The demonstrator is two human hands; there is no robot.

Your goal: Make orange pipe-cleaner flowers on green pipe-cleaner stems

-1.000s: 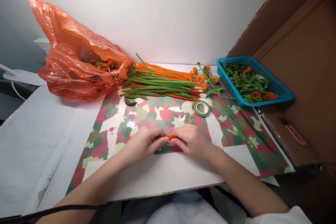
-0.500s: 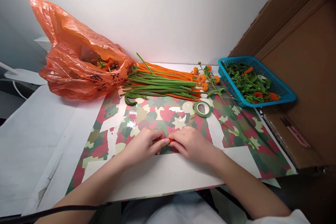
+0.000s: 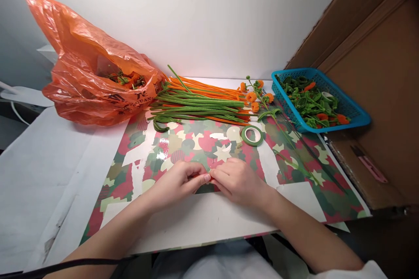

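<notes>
My left hand (image 3: 181, 183) and my right hand (image 3: 240, 181) meet fingertip to fingertip over the near part of the table. Both are closed, pinching a small orange pipe cleaner piece (image 3: 211, 178) between them. Most of that piece is hidden by the fingers, so its shape cannot be made out. Beyond my hands lies a bundle of green pipe cleaners (image 3: 203, 107), with orange pipe cleaners (image 3: 209, 88) behind and under them. A roll of green tape (image 3: 252, 135) lies flat just past my right hand.
An orange plastic bag (image 3: 94, 74) with orange and green pieces stands at the back left. A blue basket (image 3: 356, 117) of green and orange pieces sits at the right. Near it lie a pipe cleaner flower stem (image 3: 270, 113) and a pink-handled cutter (image 3: 369, 165). White paper (image 3: 209, 222) borders the near edge.
My right fingers have shifted slightly and now cover more of the orange piece. My left hand stays nearly still. The view has moved a little.
</notes>
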